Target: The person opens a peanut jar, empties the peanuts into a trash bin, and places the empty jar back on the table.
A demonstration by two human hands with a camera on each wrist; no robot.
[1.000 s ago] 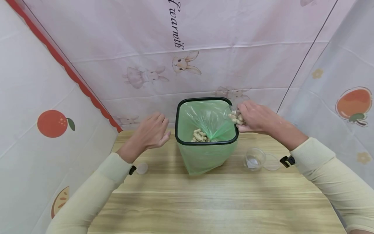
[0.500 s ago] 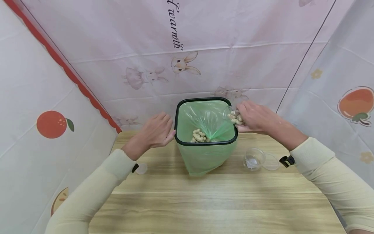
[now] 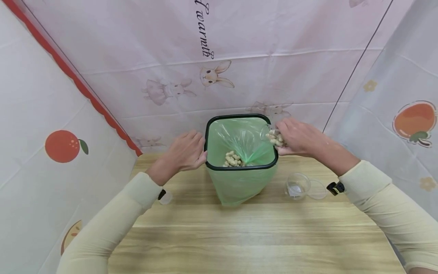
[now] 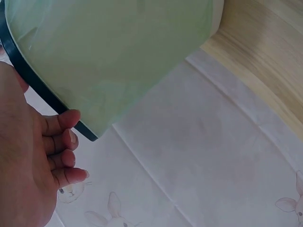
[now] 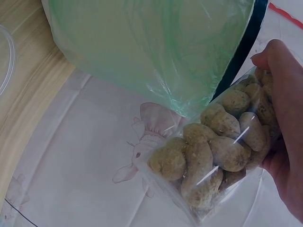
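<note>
A trash can lined with a green plastic bag (image 3: 236, 186) stands at the back of the table, with a black rim (image 3: 239, 168) round its mouth. Unshelled peanuts (image 3: 233, 158) lie inside on the bag. My left hand (image 3: 186, 152) is at the rim's left side. In the left wrist view its curled index finger (image 4: 64, 122) lies on the rim; the thumb is mostly hidden there. My right hand (image 3: 297, 137) grips a clear plastic jar (image 5: 208, 151) full of peanuts. The jar is tilted over the rim's right side, mouth toward the can.
Right of the can, a clear jar (image 3: 297, 190) stands on the wooden table (image 3: 253, 236) beside a clear round lid (image 3: 317, 189). Another small round lid (image 3: 166, 198) lies under my left wrist. Printed cloth (image 3: 164, 38) hangs close behind the can.
My left hand has moved right and reached the rim, taking hold of its left side. The right hand and the tilted jar have stayed nearly still.
</note>
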